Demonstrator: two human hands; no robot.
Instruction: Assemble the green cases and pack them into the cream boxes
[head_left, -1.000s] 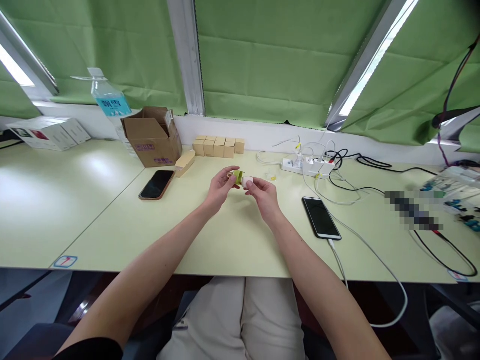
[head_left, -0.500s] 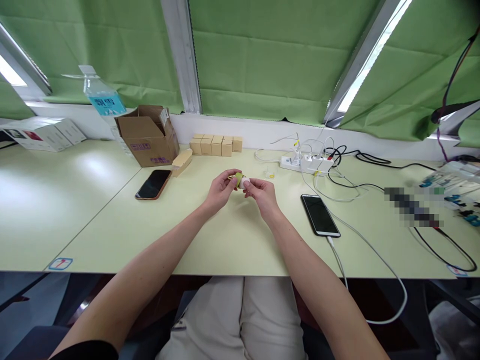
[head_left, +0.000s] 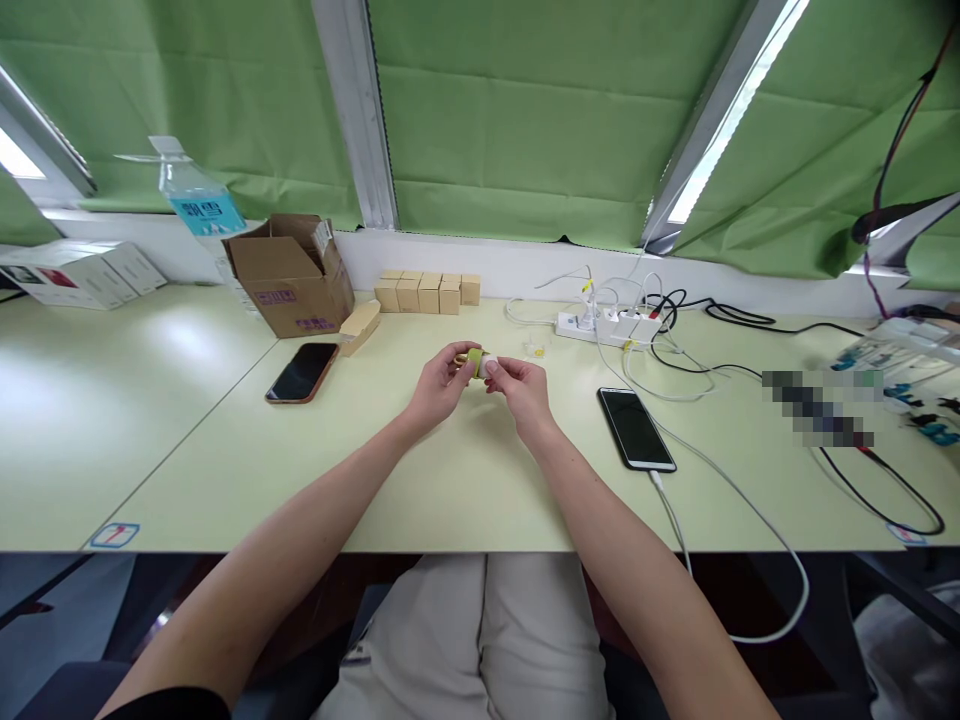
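Above the middle of the table, my left hand (head_left: 438,388) pinches the yellow-green part of a small green-and-white object (head_left: 475,361). Thumb and fingers of my right hand (head_left: 525,392) are closed on its white, rounded end. The two hands nearly meet around it, so much of the object is hidden and its kind cannot be made out. A small clear piece with a yellow spot (head_left: 535,350) lies on the table just beyond my right hand.
Small cardboard boxes (head_left: 427,293) line the back near an open carton (head_left: 289,285) and a water bottle (head_left: 199,190). A phone (head_left: 302,373) lies left; another phone (head_left: 636,428), on a white cable, lies right. Behind it is a power strip (head_left: 609,326) with tangled cords.
The whole view has shifted slightly. Both hands keep their grip on the small green-and-white object, with hardly any visible movement.
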